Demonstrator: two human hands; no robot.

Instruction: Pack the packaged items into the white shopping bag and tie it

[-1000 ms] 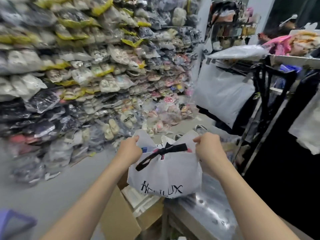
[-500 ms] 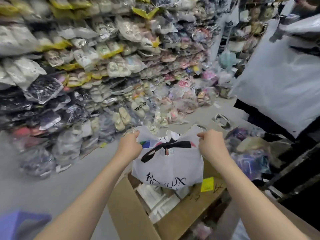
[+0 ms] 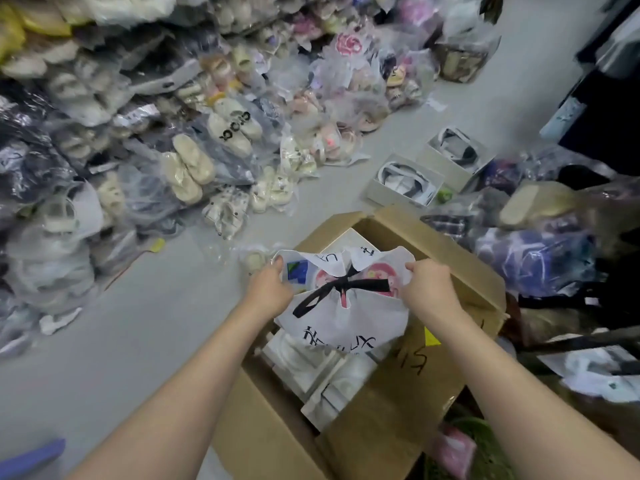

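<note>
Hands, two of them, hold one white shopping bag (image 3: 346, 323) in the air above one open cardboard box (image 3: 398, 410). The left hand (image 3: 270, 289) pinches the bag's upper left edge with curled fingers. The right hand (image 3: 429, 292) pinches the upper right edge the same way, so the mouth is stretched between them.

One black ribbon (image 3: 341, 289) crosses the mouth and is knotted at the middle, with one tail hanging down to the left. Inside the mouth three printed patches show: one blue and green packaged item (image 3: 297, 271) near the left hand and two pink ones (image 3: 377, 273). I cannot tell whether the pink ones are separate packages.

The cardboard box holds white flat boxes (image 3: 311, 368), too overlapped to count, and one yellow sticker (image 3: 430, 337) sits on its inner flap. On the grey floor (image 3: 104, 341) beyond it stand two open shoe boxes (image 3: 403, 181), side by side, each with one pair of sandals. A large heap of bagged slippers (image 3: 194, 161) fills the left side.
</note>
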